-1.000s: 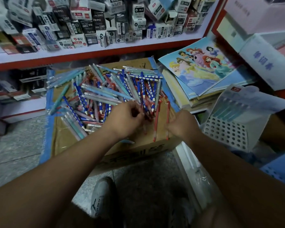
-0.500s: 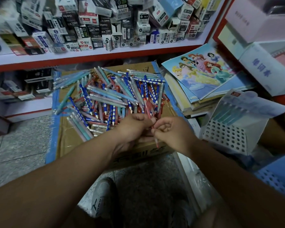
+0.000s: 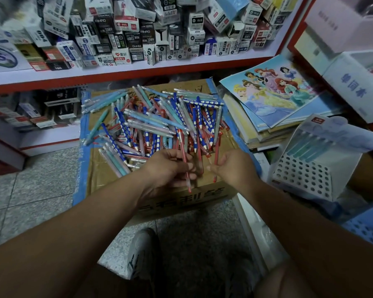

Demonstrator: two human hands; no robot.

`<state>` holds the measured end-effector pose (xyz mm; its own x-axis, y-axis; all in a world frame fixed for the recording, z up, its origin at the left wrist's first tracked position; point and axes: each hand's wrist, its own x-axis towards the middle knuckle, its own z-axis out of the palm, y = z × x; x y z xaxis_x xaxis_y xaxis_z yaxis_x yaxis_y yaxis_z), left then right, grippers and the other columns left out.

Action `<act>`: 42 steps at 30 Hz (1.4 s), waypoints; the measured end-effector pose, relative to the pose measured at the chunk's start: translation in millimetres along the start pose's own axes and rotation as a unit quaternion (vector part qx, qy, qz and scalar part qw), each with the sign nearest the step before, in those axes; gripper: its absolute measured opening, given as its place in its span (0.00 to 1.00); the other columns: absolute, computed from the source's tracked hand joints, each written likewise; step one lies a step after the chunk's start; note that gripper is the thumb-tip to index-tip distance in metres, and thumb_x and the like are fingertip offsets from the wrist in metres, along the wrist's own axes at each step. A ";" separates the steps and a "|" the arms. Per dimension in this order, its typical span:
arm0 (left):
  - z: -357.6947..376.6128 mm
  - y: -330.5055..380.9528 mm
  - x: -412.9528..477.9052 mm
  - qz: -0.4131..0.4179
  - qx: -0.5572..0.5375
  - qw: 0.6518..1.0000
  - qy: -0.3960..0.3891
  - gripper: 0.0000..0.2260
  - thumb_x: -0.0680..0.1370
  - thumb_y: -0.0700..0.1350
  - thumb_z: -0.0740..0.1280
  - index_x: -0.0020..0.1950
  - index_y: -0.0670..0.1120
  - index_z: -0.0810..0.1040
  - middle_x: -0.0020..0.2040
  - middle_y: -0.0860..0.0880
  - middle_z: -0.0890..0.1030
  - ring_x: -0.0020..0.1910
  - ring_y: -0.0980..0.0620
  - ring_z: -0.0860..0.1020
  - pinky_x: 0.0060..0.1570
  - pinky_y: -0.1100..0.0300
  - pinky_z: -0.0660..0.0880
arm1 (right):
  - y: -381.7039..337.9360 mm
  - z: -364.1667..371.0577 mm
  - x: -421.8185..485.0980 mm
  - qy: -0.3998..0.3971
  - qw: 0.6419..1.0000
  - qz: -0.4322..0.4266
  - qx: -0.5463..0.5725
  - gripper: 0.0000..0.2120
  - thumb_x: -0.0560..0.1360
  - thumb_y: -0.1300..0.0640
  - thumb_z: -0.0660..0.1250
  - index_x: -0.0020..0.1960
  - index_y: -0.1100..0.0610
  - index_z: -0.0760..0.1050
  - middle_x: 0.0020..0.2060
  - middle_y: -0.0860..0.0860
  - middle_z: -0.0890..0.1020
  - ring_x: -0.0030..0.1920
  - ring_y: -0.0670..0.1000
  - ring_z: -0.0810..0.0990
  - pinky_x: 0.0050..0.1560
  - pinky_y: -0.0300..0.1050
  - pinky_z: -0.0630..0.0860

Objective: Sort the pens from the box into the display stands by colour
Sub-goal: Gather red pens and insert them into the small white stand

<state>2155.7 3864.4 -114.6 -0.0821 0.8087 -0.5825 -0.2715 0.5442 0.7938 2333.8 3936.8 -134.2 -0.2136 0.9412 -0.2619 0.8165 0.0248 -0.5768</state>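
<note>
A pile of pens (image 3: pixel 157 123) in red, dotted blue and pale teal lies on a cardboard box (image 3: pixel 181 196) with blue tape. My left hand (image 3: pixel 168 168) grips a red pen (image 3: pixel 184 160) that stands nearly upright at the box's near edge. My right hand (image 3: pixel 233 166) pinches another red pen (image 3: pixel 216 155) just to the right. A white display stand (image 3: pixel 304 175) with rows of holes sits at the right; a few teal pens (image 3: pixel 310 147) stand in its back row.
A red-edged shelf (image 3: pixel 138 69) crammed with small stationery boxes runs behind the box. Stacked colouring books (image 3: pixel 274 97) lie at the right, beside a white carton (image 3: pixel 353 82). A blue perforated stand (image 3: pixel 366 226) shows at the lower right. My shoe (image 3: pixel 142 250) rests on the tiled floor.
My hands were together over one red pen; they have since parted. The left now holds that pen upright, and the right has moved right and taken another red pen.
</note>
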 end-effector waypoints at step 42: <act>-25.1 -2.7 -4.5 0.000 -0.048 0.999 0.022 0.03 0.79 0.35 0.67 0.51 0.38 0.79 0.45 0.40 0.85 0.40 0.47 0.84 0.34 0.55 0.82 | -20.3 6.8 -0.8 0.009 0.999 0.010 0.029 0.08 0.71 0.52 0.74 0.37 0.54 0.80 0.33 0.50 0.83 0.40 0.51 0.82 0.47 0.51 0.80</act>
<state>2132.7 3853.7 -118.5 -0.1236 0.7971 -0.5911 -0.3619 0.5184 0.7748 2313.8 3933.3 -127.6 -0.1881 0.9470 -0.2604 0.7873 -0.0131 -0.6164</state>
